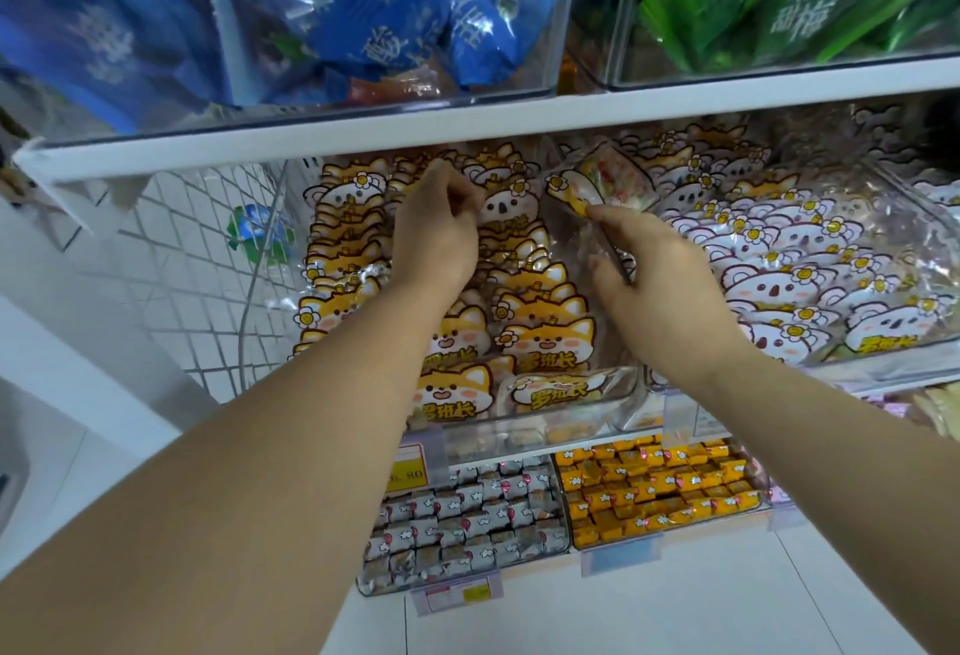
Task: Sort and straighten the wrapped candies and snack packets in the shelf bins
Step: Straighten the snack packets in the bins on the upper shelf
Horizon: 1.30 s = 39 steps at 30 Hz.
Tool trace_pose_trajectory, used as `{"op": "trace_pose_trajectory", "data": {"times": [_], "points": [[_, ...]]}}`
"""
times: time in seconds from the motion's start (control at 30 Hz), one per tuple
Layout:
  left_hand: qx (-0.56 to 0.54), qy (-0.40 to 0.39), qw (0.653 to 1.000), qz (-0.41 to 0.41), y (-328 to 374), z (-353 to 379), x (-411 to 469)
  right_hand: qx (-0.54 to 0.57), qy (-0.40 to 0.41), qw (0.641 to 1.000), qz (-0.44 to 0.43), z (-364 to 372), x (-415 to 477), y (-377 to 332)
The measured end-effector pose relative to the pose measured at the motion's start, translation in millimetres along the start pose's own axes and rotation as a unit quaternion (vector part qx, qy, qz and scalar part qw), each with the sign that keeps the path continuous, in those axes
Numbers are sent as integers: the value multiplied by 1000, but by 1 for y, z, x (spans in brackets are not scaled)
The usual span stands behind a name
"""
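Observation:
Both my hands reach into the middle shelf. A clear bin (618,389) holds rows of orange fox packets (540,337). The bin to its right is full of white koala packets (769,285). My left hand (436,233) has its fingers curled over the back rows of the fox bin, near a koala packet (506,205) lying among the fox packets; I cannot tell whether it pinches anything. My right hand (660,285) pinches the lower edge of a lifted clear packet (602,181) with colourful contents, held above the divider between the two bins.
Overhead, a shelf edge (363,135) carries bins of blue packets (374,15) and green packets (779,5). Below are trays of silver wrapped candies (467,519) and yellow wrapped candies (660,488) with price tags. A wire mesh panel (208,259) closes the left side.

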<state>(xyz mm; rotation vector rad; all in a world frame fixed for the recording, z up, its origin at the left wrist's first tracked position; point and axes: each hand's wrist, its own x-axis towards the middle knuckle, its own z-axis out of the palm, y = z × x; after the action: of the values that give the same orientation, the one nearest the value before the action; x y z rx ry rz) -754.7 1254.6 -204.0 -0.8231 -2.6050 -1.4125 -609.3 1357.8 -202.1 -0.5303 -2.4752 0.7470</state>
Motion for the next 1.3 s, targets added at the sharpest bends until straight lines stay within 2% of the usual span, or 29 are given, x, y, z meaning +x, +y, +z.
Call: {"op": "trace_pose_trajectory", "data": {"times": [0.07, 0.17, 0.33, 0.43, 0.5, 0.57, 0.63, 0.7, 0.8, 0.87, 0.97, 1.07, 1.17, 1.3], "points": [[-42, 43, 998, -16, 7, -6, -3, 4, 4, 1000, 2, 1, 0, 0], [-138, 153, 978, -39, 13, -14, -9, -6, 5, 1000, 5, 3, 1, 3], [-324, 263, 898, -136, 14, -34, -27, -38, 4, 999, -17, 2, -2, 0], [-419, 290, 832, -220, 20, -47, -43, -53, 5, 997, -50, 1, -3, 0], [-439, 291, 810, -258, 20, -52, -50, -53, 11, 995, -87, 0, -4, 0], [-406, 276, 829, -266, 14, -56, -56, -61, 3, 989, -137, 0, -5, 0], [-309, 259, 882, -244, 10, -57, -62, -68, 2, 984, -166, 0, -6, 0], [-207, 227, 928, -213, 16, -59, -69, -58, 18, 984, -167, -2, -6, -2], [-111, 183, 967, -137, 29, -56, -81, -7, 56, 988, -141, -4, -10, -10], [-78, 163, 977, -114, 31, -52, -88, 20, 84, 987, -137, -5, -11, -20], [-78, 158, 975, -134, 26, -51, -93, 50, 109, 983, -140, -6, -12, -33], [-116, 114, 969, -187, 25, -53, -93, 100, 112, 982, -111, -5, -15, -41], [-150, 70, 967, -191, 22, -55, -89, 150, 115, 979, -72, -2, -16, -45], [-23, -19, 986, -166, 25, -58, -88, 184, 108, 976, -53, -1, -15, -49]]}}
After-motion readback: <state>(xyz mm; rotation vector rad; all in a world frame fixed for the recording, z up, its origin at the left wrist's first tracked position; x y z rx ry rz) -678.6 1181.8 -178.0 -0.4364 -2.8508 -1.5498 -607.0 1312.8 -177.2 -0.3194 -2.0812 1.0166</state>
